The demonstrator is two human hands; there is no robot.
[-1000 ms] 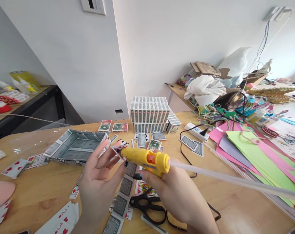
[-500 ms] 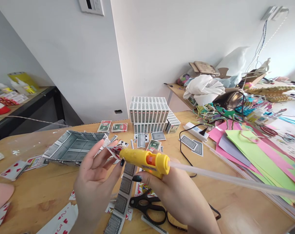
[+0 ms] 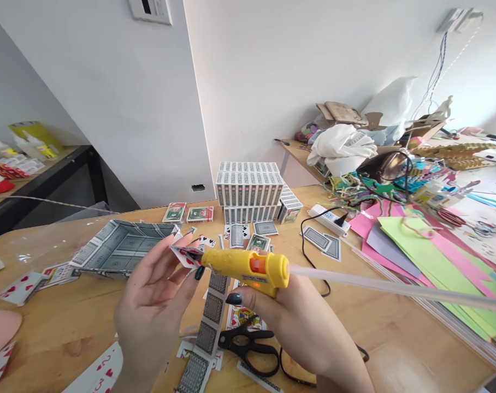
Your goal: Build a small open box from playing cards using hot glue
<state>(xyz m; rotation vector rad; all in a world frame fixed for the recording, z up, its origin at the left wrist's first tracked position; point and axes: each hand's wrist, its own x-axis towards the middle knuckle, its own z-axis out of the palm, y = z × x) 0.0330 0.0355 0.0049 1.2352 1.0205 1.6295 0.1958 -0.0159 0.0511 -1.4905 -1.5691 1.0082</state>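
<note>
Pinching playing-card piece with fingers of left hand, clasping glue gun in right hand. Judging card light, bendy; best held by edges.

Translucent glue stick, its far end beyond the right edge

Left hand raised over the table, palm turned inward, fingers bent and spread, thumb reaching toward the fingertips in a pinch, right hand beside it, fingers curled in a grip, thumb pointing left, both well short of the table's far edge
</note>
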